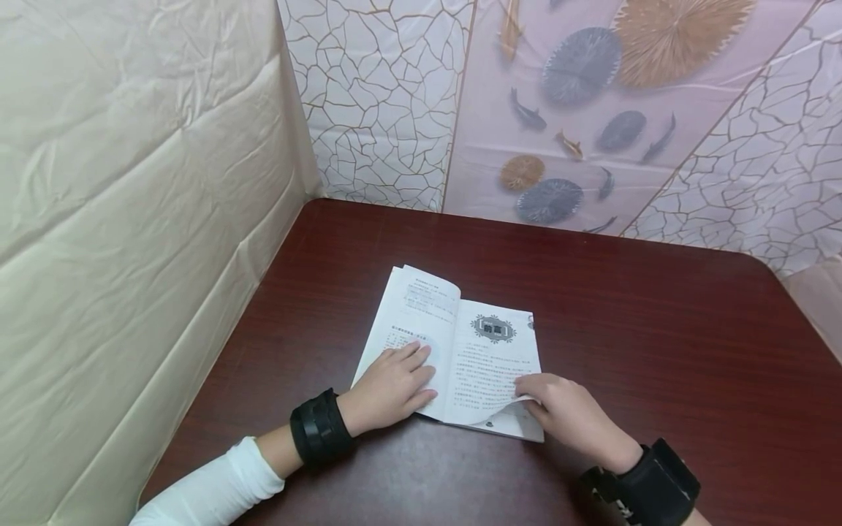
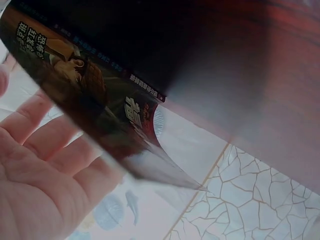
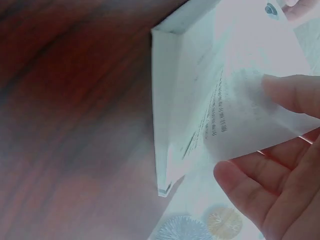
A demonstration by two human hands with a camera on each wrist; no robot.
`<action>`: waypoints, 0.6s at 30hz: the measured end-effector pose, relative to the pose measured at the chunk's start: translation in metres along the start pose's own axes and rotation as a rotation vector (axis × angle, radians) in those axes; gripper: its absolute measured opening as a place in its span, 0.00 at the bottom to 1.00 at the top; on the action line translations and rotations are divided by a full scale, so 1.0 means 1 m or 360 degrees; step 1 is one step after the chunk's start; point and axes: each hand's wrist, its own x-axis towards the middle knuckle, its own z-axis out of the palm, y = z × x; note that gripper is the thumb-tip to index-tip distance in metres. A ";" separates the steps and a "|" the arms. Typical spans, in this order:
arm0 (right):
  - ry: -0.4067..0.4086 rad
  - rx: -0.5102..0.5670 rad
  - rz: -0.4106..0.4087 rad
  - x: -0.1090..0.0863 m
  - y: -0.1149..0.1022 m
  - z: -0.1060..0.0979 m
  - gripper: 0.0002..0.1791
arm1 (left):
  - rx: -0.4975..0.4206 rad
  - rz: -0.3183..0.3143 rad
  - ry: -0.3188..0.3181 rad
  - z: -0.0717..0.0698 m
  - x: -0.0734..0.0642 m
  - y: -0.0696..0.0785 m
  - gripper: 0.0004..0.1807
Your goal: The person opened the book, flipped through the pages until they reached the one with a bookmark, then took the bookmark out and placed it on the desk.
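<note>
An open book (image 1: 493, 365) lies on the table, with printed text and a dark ornamental heading on its right-hand page. My left hand (image 1: 392, 386) rests on the left-hand page (image 1: 430, 292), fingers spread towards the middle fold. From below, the left wrist view shows that side's dark illustrated cover (image 2: 95, 85) and the palm of the left hand (image 2: 45, 170) beside it. At the lower right corner, my right hand (image 1: 566, 409) pinches a page (image 3: 240, 120) between thumb and fingers. That corner curls up off the thick stack of pages (image 3: 167, 100) underneath.
The dark red-brown table (image 1: 658, 336) extends around the book. A cream padded wall (image 1: 145, 183) borders it on the left, and a patterned cloth (image 1: 381, 102) hangs behind. Black bands (image 1: 320, 426) with cameras sit on both wrists.
</note>
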 end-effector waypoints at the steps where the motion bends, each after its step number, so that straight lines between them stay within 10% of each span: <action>1: 0.0025 -0.0004 -0.0004 0.001 0.000 -0.001 0.09 | 0.0003 0.0003 0.0005 0.000 0.000 0.000 0.19; 18: 0.0556 0.0016 -0.0224 0.012 -0.007 -0.011 0.10 | 0.0015 -0.0120 -0.0104 -0.001 0.008 0.017 0.31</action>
